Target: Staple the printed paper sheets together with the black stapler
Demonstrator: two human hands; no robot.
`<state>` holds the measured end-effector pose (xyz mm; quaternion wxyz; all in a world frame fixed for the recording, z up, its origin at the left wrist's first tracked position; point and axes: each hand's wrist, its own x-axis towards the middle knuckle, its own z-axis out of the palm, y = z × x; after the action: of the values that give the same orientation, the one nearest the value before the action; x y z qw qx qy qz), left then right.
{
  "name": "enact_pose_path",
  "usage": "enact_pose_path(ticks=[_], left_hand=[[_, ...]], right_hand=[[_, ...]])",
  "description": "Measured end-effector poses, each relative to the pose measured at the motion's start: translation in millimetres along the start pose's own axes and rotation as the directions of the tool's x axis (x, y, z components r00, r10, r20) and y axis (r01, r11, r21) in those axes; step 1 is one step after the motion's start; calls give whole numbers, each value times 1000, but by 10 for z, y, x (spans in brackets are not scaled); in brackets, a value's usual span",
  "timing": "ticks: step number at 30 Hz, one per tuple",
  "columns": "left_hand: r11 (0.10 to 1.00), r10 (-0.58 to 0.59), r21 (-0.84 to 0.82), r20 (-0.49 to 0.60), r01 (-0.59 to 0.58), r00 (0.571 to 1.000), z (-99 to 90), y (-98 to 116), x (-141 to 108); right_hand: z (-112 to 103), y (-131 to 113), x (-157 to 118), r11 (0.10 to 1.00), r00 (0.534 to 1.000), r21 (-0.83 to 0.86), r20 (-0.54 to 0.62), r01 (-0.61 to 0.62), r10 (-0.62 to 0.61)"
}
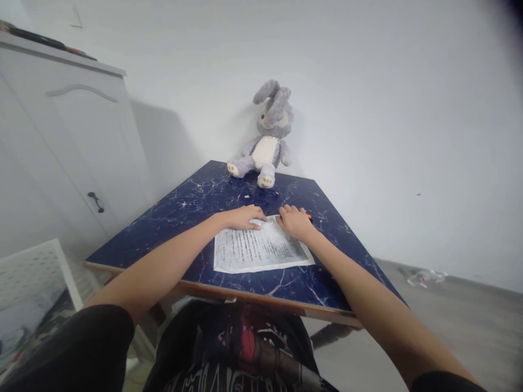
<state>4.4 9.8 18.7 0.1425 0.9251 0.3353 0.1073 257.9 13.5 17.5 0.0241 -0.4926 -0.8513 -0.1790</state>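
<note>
A printed sheet of paper [261, 250] lies on the dark blue marbled table [163, 228], close to its front edge. My left hand [246, 217] rests on the sheet's far left part, fingers apart and pointing right. At the far right part of the sheet is my right hand [295, 222], palm down with its fingers bent over the paper's edge; what is under them is hidden. A small orange-tipped object [309, 216] shows just beyond my right hand, mostly covered by it.
A grey plush rabbit [265, 149] sits at the table's back edge against the wall. A small white piece [247, 196] lies before it. White cabinet [81, 125] at left, white perforated rack [36, 272] at lower left, clear plastic item [427, 277] on the floor at right.
</note>
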Motion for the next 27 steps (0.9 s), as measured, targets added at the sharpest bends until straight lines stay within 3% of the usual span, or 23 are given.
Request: enact_pose_path(ticks=[13,19,27], left_hand=[[1000,11,3,-5,-11,1000,-28,29,-12],[1000,20,4,4,-20,1000,-22,8,2],[999,43,-19,24,-42,999,-37,-71,-3]], right_hand=[[7,-85,12,998,999,-62,-14,30,-30],[21,9,68,999,999,49,-54,3,-1],[-37,352,63,963,997,270,-82,22,0]])
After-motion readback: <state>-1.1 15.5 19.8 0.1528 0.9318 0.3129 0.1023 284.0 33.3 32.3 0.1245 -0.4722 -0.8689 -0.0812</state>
